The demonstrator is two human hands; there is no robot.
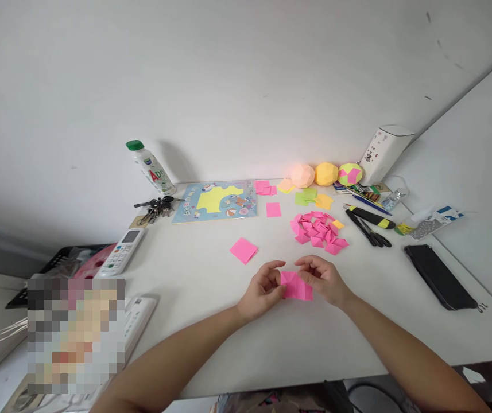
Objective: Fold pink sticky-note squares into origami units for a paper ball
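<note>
A pink sheet of paper (296, 288) with fold creases is held up just above the white table. My left hand (265, 289) pinches its left edge between thumb and fingers. On the other side, my right hand (323, 278) grips the upper right part, its thumb over the paper. Left of the hands lies a small stack of pink square paper (244, 250). Beyond my right hand is a pile of folded pink paper pieces (318, 230). A single pink square (273, 210) lies farther back.
Three paper balls, peach (303, 176), yellow (326, 174) and green-pink (349, 174), stand by the wall. Scissors (370, 232), a utility knife (370, 217) and a black pouch (439, 278) lie right. Left are a bottle (153, 169), keys (159, 206), a remote (123, 251) and a blue printed sheet (185, 209).
</note>
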